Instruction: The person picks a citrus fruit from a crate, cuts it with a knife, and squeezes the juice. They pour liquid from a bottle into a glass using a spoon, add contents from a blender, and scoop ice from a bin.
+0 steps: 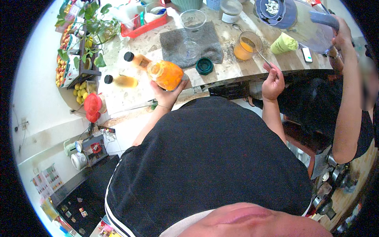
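Observation:
My left hand point(166, 97) grips an uncapped glass jar point(168, 74) filled with orange pulp or liquid, at the counter's front edge. Between the fingers of my right hand point(274, 83) is a metal spoon point(263, 57), its lower end down in a clear cup point(247, 49) of orange drink. A dark green screw lid point(204, 66) lies on the counter between my hands, by the corner of a grey cloth point(168, 44). To the left of the jar are two black-capped bottles, one with orange liquid point(139, 60) and one with yellowish liquid point(125, 81).
At right, another person's hand point(343, 32) holds a large blender jug point(314, 26) by its handle. A green rolled pouch point(284, 43) and a phone point(307, 55) lie near the edge. Behind stand a clear lidded tub point(230, 11), a plastic cup point(193, 20) and a red basket point(148, 26).

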